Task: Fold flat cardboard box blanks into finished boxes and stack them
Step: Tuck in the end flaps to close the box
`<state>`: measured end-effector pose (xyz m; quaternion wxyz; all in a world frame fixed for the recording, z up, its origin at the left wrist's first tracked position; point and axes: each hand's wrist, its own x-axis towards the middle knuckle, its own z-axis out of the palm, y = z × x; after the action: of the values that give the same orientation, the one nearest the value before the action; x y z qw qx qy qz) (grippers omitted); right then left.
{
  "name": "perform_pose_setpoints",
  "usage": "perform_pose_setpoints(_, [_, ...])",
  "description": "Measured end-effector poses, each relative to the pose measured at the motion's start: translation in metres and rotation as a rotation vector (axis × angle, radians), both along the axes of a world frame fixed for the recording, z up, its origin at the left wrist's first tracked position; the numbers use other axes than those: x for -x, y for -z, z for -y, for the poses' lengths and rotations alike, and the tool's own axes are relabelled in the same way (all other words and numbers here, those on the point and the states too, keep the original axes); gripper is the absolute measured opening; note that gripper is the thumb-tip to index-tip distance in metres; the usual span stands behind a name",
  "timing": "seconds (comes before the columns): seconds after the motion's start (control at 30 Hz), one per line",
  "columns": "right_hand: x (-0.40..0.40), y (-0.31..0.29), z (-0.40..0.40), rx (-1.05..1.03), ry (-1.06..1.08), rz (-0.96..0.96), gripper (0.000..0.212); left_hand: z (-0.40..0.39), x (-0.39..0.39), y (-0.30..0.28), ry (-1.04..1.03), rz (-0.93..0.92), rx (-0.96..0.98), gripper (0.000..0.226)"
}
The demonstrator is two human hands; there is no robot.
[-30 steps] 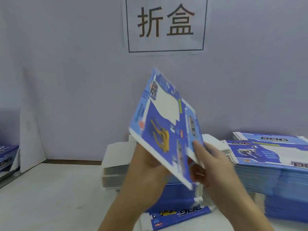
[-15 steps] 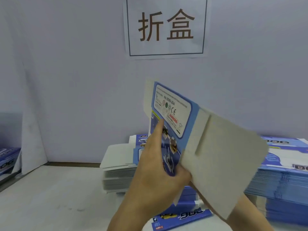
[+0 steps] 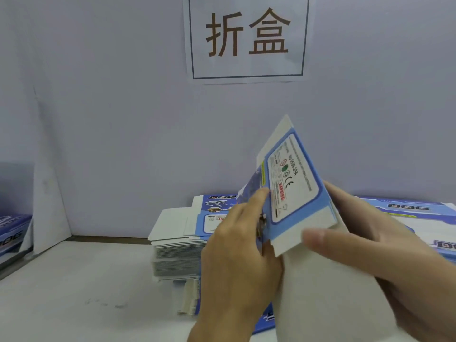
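Blank [image 3: 293,183] is held up in front of the wall, above the stacks [image 3: 177,248], gripped from both sides: the left hand [image 3: 237,257] pinches its left edge, the right hand [image 3: 380,245] clasps the grey panel. Half a second ago the grey panel was spread wide to the right; now it has been swung toward the camera, and the label panel is tipped upright. A crease is judged to be forming, with the box far from finished.

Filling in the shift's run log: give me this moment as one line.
left hand: grips box blank | right hand: holds plain flap | stage: folding | flat stack behind
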<state>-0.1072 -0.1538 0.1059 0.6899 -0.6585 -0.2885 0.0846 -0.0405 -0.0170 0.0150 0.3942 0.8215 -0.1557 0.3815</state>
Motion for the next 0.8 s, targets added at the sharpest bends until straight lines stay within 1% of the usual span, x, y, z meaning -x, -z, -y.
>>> perform_pose_setpoints(0.03, [-0.008,0.016,0.003,0.079,0.150,-0.035,0.064,-0.002,-0.002,0.003,0.015,0.012,0.001,0.062])
perform_pose_setpoints(0.07, [-0.015,0.024,0.010,0.153,0.240,0.069,0.066,-0.004,-0.002,0.004,-0.007,0.020,-0.003,0.061])
perform_pose_setpoints(0.13, [-0.023,0.039,0.025,0.340,0.442,0.161,0.069,-0.009,-0.004,0.005,-0.074,0.076,-0.017,0.060])
perform_pose_setpoints(0.17, [-0.027,0.040,0.027,0.380,0.528,0.200,0.070,-0.010,-0.006,0.005,-0.108,0.105,-0.033,0.063])
perform_pose_setpoints(0.2, [-0.025,0.042,0.028,0.441,0.575,0.183,0.071,-0.010,-0.007,0.007,-0.144,0.119,-0.066,0.067])
perform_pose_setpoints(0.23, [-0.031,0.042,0.026,0.433,0.581,0.156,0.077,-0.008,-0.006,0.006,-0.181,0.137,-0.104,0.073])
perform_pose_setpoints(0.27, [-0.037,0.046,0.026,0.434,0.596,0.191,0.087,-0.006,-0.005,0.007,-0.222,0.163,-0.130,0.079])
perform_pose_setpoints(0.3, [-0.041,0.050,0.026,0.473,0.600,0.262,0.097,-0.005,-0.005,0.007,-0.256,0.204,-0.141,0.082])
perform_pose_setpoints(0.33, [-0.049,0.049,0.020,0.460,0.656,0.340,0.102,-0.007,-0.006,0.007,-0.282,0.243,-0.141,0.083])
perform_pose_setpoints(0.37, [-0.058,0.049,0.017,0.417,0.707,0.410,0.103,-0.010,-0.007,0.006,-0.311,0.273,-0.139,0.081])
perform_pose_setpoints(0.4, [-0.065,0.050,0.013,0.457,0.725,0.491,0.104,-0.013,-0.009,0.006,-0.348,0.302,-0.137,0.079])
perform_pose_setpoints(0.43, [-0.063,0.054,0.008,0.536,0.711,0.609,0.102,-0.018,-0.011,0.005,-0.375,0.322,-0.130,0.076])
perform_pose_setpoints(0.47, [-0.061,0.062,0.005,0.590,0.738,0.727,0.096,-0.021,-0.013,0.006,-0.389,0.332,-0.120,0.073])
perform_pose_setpoints(0.53, [-0.062,0.076,0.004,0.638,0.922,0.903,0.079,-0.024,-0.016,0.007,-0.400,0.339,-0.112,0.068])
perform_pose_setpoints(0.57, [-0.065,0.077,-0.001,0.655,1.000,0.954,0.070,-0.024,-0.017,0.009,-0.401,0.336,-0.114,0.067])
perform_pose_setpoints(0.63, [-0.071,0.080,-0.005,0.657,1.092,0.947,0.051,-0.026,-0.019,0.011,-0.386,0.317,-0.133,0.067])
perform_pose_setpoints(0.67, [-0.076,0.082,-0.005,0.616,1.102,0.929,0.047,-0.027,-0.019,0.010,-0.368,0.303,-0.138,0.067])
perform_pose_setpoints(0.73, [-0.079,0.090,-0.005,0.560,1.063,0.837,0.049,-0.030,-0.018,0.005,-0.358,0.211,-0.113,0.073])
perform_pose_setpoints(0.8, [-0.082,0.096,-0.006,0.539,1.048,0.755,0.051,-0.037,-0.016,-0.004,-0.361,0.049,-0.068,0.090])
